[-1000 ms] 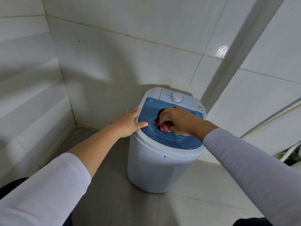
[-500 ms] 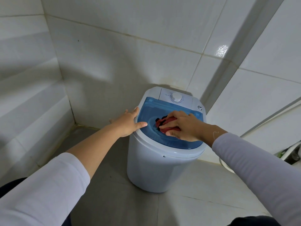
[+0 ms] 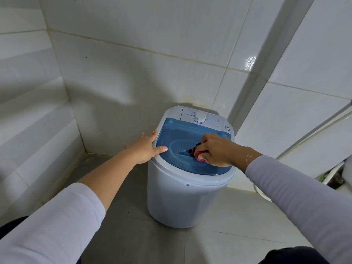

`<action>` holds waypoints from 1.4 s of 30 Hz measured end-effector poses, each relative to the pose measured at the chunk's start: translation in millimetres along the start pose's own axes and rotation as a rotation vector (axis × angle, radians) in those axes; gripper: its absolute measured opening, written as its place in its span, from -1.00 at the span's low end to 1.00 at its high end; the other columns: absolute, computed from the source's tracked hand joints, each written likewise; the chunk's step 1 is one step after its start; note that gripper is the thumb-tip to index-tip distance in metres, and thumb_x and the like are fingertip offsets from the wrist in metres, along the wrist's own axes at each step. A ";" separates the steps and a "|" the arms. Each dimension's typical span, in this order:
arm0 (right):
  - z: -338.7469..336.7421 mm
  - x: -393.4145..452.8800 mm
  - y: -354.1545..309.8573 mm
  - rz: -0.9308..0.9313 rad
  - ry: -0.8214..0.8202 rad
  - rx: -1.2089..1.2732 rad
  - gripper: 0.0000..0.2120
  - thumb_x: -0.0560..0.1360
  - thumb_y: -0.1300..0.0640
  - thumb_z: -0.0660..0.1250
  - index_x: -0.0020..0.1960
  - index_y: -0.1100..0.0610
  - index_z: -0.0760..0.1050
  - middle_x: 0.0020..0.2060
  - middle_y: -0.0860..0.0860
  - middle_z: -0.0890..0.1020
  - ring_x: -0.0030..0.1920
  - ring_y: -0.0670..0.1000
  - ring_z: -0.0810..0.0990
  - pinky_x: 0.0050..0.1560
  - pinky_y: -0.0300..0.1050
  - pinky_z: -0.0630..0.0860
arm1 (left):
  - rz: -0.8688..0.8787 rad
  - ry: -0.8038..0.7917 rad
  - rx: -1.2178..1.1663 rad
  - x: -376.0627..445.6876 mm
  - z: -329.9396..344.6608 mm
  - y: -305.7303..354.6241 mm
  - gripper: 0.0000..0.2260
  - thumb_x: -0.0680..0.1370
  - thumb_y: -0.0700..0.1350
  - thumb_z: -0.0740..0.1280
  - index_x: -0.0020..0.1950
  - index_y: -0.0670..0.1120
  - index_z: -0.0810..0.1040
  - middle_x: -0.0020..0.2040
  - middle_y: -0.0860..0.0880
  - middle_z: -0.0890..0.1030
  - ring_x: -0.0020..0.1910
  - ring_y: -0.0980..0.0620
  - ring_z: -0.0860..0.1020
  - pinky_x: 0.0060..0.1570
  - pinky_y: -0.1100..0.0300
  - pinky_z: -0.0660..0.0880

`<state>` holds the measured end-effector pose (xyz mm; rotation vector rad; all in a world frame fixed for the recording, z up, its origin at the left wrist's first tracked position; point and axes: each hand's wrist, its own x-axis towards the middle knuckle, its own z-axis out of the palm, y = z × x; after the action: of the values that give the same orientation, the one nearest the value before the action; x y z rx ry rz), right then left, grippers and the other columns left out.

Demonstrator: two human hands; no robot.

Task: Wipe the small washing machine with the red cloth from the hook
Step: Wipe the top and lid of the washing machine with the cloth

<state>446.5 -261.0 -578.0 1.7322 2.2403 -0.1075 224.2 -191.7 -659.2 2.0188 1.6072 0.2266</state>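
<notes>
— White tiled walls (image 3: 133, 82) meet in a corner, grey floor (image 3: 133, 235) below. Where's the cloth?

— One red cloth (image 3: 198, 154), bunched under the right hand (image 3: 215, 149), whose fingers curl around it and press it onto the blue lid (image 3: 171, 134).

— And the other hand?

— Left hand (image 3: 145, 147) lies flat with fingers straight against the lid's left edge, gripping nothing.

— How many machines?

— One small washing machine (image 3: 181, 197), with one white dial (image 3: 200, 116).
</notes>
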 end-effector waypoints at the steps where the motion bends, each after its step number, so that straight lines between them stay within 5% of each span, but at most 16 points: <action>1: 1.9 -0.4 2.1 0.002 0.006 0.038 -0.70 0.58 -0.01 0.12 0.27 -0.10 0.45 0.15 0.04 0.40 0.19 0.10 0.35 0.22 0.11 0.38 | -0.003 -0.001 0.004 -0.5 -0.6 0.9 -0.26 0.50 0.31 0.15 0.54 0.12 -0.13 0.58 -0.08 -0.01 0.55 -0.07 -0.12 0.45 -0.28 0.02; 12: 10.2 -27.7 15.0 -0.021 0.137 0.310 -0.74 0.59 0.12 0.14 0.16 0.04 0.56 -0.04 -0.07 0.44 0.14 0.05 0.42 0.19 -0.11 0.38 | -0.010 -0.009 0.015 -3.3 -2.6 4.6 -0.27 0.51 0.30 0.14 0.54 0.11 -0.15 0.57 -0.12 -0.04 0.55 -0.10 -0.11 0.44 -0.29 0.02; 17: 8.4 -31.8 21.0 0.000 0.177 0.428 -0.76 0.57 0.18 0.17 0.11 0.09 0.59 -0.17 -0.08 0.53 0.02 0.06 0.51 -0.02 -0.25 0.36 | -0.017 -0.012 0.017 -1.8 -1.9 3.1 -0.27 0.51 0.31 0.14 0.54 0.12 -0.15 0.57 -0.14 -0.04 0.55 -0.11 -0.09 0.44 -0.28 0.03; 28: -5.3 -25.9 25.5 0.193 0.371 0.834 -0.75 0.56 0.05 0.20 0.16 0.04 0.57 0.04 -0.02 0.59 0.10 0.02 0.51 0.22 -0.07 0.41 | -0.015 0.009 0.042 -3.0 -1.7 8.5 -0.30 0.54 0.24 0.15 0.55 0.06 -0.12 0.57 -0.12 0.01 0.55 -0.10 -0.06 0.44 -0.27 0.08; 34: -4.5 -15.2 12.4 0.187 0.242 0.786 -0.65 0.61 0.00 0.07 0.33 -0.01 0.44 0.29 0.01 0.51 0.06 -0.04 0.42 0.27 -0.04 0.38 | 0.100 0.057 0.123 -13.8 -7.6 20.7 -0.45 0.58 0.11 0.20 0.53 0.07 0.11 0.57 0.04 0.06 0.56 -0.03 -0.10 0.41 -0.32 0.07; 38: -9.3 -26.1 25.9 0.225 0.334 0.821 -0.71 0.59 0.12 0.11 0.23 0.08 0.50 0.10 0.09 0.59 0.07 0.08 0.55 0.18 0.06 0.48 | 0.258 0.115 0.115 -25.3 -9.2 39.2 -0.51 0.56 0.05 0.28 0.47 0.17 0.24 0.56 0.08 0.08 0.55 0.04 -0.09 0.39 -0.39 -0.04; 42: -7.2 -40.4 37.3 0.206 0.405 0.700 -0.84 0.48 0.19 0.27 -0.02 0.04 0.60 -0.05 -0.04 0.62 -0.05 0.01 0.58 -0.09 -0.25 0.38 | 0.455 0.142 0.038 -30.8 -3.9 60.1 -0.63 0.51 0.01 0.36 0.31 0.17 0.44 0.50 0.13 0.24 0.55 0.10 -0.04 0.38 -0.37 -0.19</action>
<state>489.8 -286.9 -554.9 2.5254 2.4576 -0.6069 265.1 -227.8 -619.2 2.4249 1.2143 0.5193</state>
